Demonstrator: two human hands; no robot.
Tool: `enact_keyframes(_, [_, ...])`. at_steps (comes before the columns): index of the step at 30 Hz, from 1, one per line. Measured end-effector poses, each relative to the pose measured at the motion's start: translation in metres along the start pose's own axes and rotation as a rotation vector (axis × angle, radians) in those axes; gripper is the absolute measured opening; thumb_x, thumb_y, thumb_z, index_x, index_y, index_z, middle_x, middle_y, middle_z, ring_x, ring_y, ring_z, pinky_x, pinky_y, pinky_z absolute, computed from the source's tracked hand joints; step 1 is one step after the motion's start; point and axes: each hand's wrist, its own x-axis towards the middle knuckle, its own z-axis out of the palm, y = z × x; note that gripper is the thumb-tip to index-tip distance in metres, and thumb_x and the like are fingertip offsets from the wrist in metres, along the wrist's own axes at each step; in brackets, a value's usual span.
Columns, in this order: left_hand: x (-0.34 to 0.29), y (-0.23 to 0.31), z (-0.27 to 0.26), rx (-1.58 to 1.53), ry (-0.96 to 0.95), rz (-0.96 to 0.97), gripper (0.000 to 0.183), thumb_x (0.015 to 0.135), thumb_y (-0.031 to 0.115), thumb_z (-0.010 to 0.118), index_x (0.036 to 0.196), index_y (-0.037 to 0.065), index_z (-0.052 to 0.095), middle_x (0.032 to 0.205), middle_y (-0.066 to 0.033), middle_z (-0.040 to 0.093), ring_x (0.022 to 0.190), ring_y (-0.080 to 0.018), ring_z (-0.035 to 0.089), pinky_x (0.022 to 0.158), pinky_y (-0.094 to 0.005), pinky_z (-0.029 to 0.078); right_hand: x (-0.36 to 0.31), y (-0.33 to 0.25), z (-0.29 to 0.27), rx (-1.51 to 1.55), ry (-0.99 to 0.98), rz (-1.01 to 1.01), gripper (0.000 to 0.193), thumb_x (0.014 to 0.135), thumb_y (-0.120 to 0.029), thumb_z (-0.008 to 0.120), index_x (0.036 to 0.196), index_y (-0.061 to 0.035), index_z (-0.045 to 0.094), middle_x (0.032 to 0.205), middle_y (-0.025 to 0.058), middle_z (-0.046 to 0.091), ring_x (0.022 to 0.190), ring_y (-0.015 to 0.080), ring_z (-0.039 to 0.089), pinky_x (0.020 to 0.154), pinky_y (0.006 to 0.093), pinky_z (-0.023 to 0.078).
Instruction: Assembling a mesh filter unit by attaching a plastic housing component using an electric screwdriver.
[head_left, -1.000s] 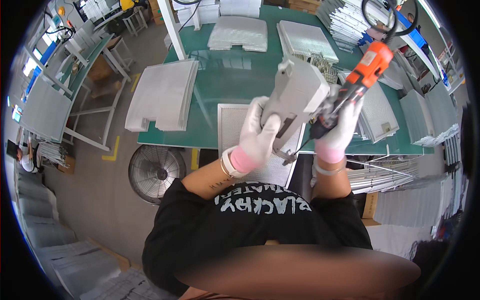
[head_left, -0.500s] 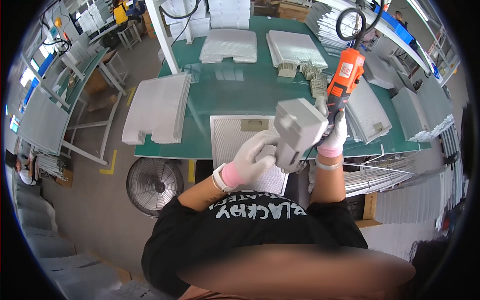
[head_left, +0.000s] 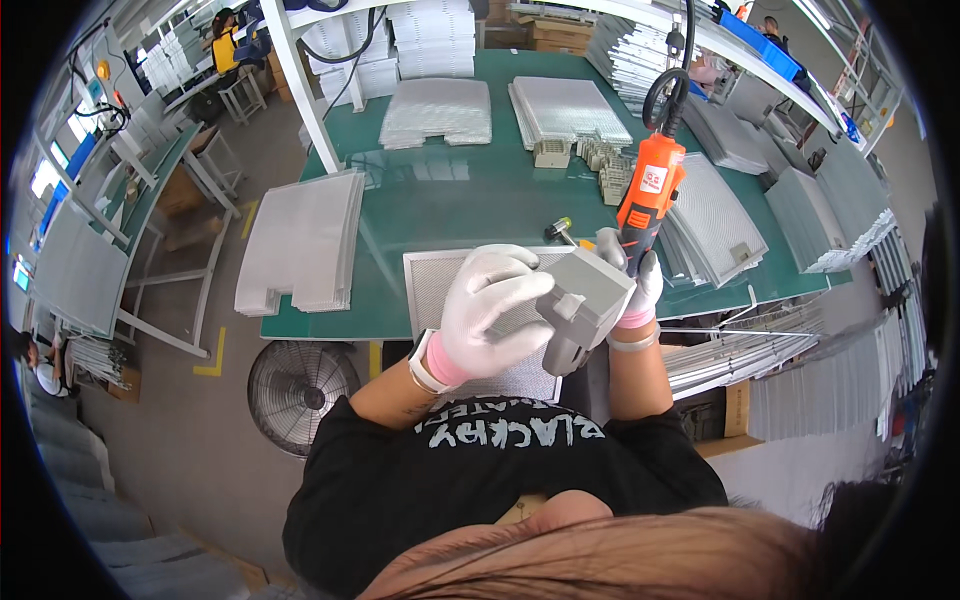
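The grey box [head_left: 592, 290] is at three o'clock from the left hand [head_left: 485, 315], whose fingers stand apart, contact unclear; the right hand [head_left: 648, 284] clamps the orange driver [head_left: 648, 190] at the box's one o'clock; firm left-hand support would likely steady it

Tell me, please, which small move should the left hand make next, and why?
I would probably close the left hand gently around the left side of the grey device: that hand looks loosely open beside it, though contact is unclear. The right hand is around the lower part of the orange power tool, so it seems less free to steady the device.
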Motion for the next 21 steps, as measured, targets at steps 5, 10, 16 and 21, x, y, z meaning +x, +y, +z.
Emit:
enact_keyframes(5, [0.018,0.002,-0.007,0.046,-0.102,-0.055,0.04,0.069,0.004,0.064,0.109,0.002,0.067,0.102,-0.0127,0.055,0.104,-0.0338,0.054,0.09,-0.0426,0.045,-0.001,-0.001,-0.006,-0.089,0.037,-0.025,0.054,0.084,-0.057,0.068,0.078,-0.0071,0.047,0.06,-0.0031,0.045,0.055,0.0065,0.042,0.05,0.0205,0.031])
enact_keyframes(10, [0.034,-0.003,-0.014,-0.033,-0.294,-0.049,0.037,0.07,0.001,0.066,0.107,0.007,0.068,0.106,-0.0124,0.055,0.109,-0.0316,0.05,0.096,-0.0418,0.041,0.001,-0.001,-0.002,-0.106,0.032,0.012,0.057,0.081,-0.058,0.07,0.08,-0.0058,0.049,0.06,-0.003,0.044,0.054,0.006,0.042,0.049,0.0209,0.03])
enact_keyframes(16, [0.064,0.003,-0.027,-0.111,-0.549,-0.085,0.022,0.074,0.003,0.069,0.095,0.008,0.065,0.114,-0.0127,0.054,0.112,-0.0308,0.05,0.097,-0.0421,0.04,-0.01,0.005,-0.014,-0.177,0.103,-0.022,0.062,0.079,-0.06,0.072,0.086,-0.0028,0.051,0.061,-0.0013,0.044,0.051,0.0057,0.04,0.046,0.0202,0.028])
enact_keyframes(21, [0.069,0.003,-0.028,-0.131,-0.661,-0.129,0.019,0.075,0.005,0.07,0.091,0.007,0.06,0.114,-0.0125,0.055,0.111,-0.0317,0.05,0.097,-0.0425,0.04,-0.012,0.004,-0.009,-0.231,0.139,-0.038,0.064,0.078,-0.061,0.073,0.088,-0.0016,0.051,0.062,-0.0003,0.046,0.05,0.0053,0.041,0.044,0.0192,0.028])
